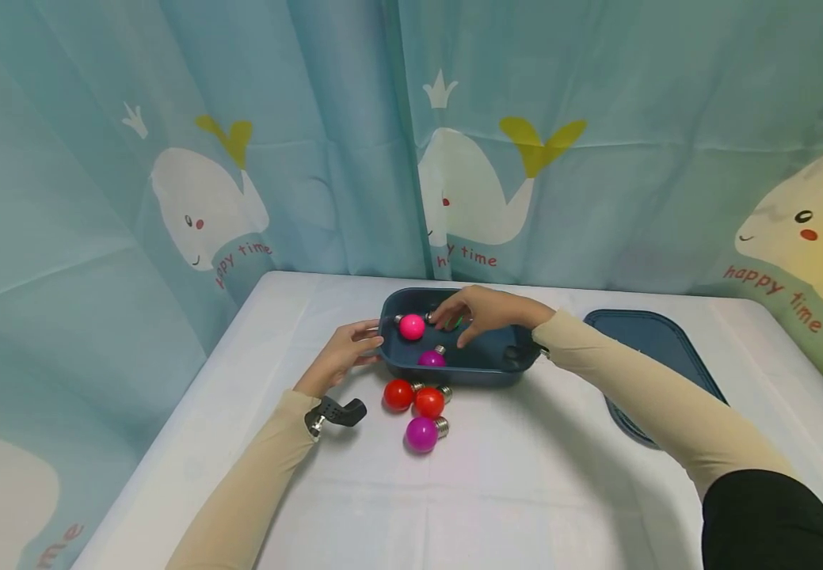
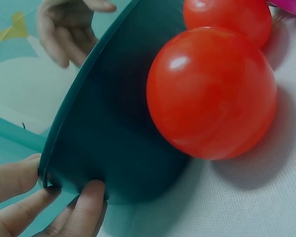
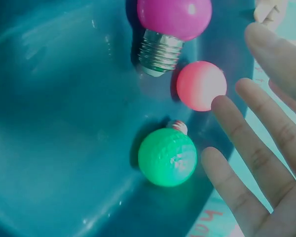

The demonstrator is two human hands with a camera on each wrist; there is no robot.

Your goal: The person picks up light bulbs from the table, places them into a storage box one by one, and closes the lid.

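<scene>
A dark blue plastic bin stands on the white table. My left hand touches its left end, fingertips against the wall near the rim. My right hand hovers over the bin with fingers spread and nothing between them. Inside the bin lie a pink bulb, a magenta bulb and a green bulb, the green one close to the right fingertips. Two red bulbs and another magenta bulb lie on the table in front of the bin.
A dark blue lid or shallow tray lies to the right, partly covered by my right forearm. A blue-green curtain with whale prints hangs behind and left of the white table.
</scene>
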